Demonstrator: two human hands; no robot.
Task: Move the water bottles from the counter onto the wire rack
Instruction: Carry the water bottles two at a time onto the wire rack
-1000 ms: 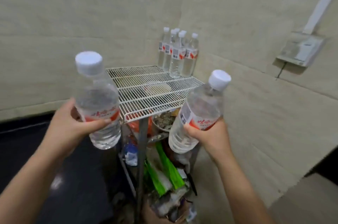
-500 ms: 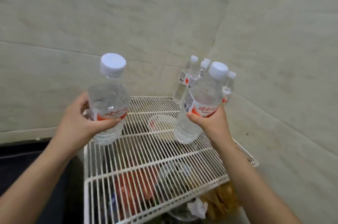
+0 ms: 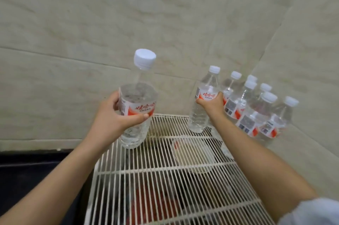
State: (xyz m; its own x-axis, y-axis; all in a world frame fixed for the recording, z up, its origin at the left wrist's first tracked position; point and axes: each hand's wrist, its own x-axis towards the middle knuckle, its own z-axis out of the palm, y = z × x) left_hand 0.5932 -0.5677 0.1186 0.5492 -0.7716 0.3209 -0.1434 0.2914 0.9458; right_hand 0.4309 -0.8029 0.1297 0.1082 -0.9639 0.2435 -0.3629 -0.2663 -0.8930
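Observation:
My left hand [image 3: 117,120] grips a clear water bottle [image 3: 138,100] with a white cap and a red and white label, held just above the left rear of the white wire rack [image 3: 165,184]. My right hand [image 3: 211,105] holds a second water bottle [image 3: 203,103] by its label, its base at or just above the rack's back edge. Right beside it, several matching bottles [image 3: 256,111] stand upright in the rack's back right corner against the wall.
Beige tiled walls meet in a corner behind the rack. A round clear lid or dish [image 3: 192,153] lies on the wire shelf. Red and dark items show through the wires below. A dark surface [image 3: 36,178] lies to the left of the rack.
Both hands have carried their bottles forward and down toward the back of the rack. The right bottle has reached the side of the standing group, and the view has moved closer.

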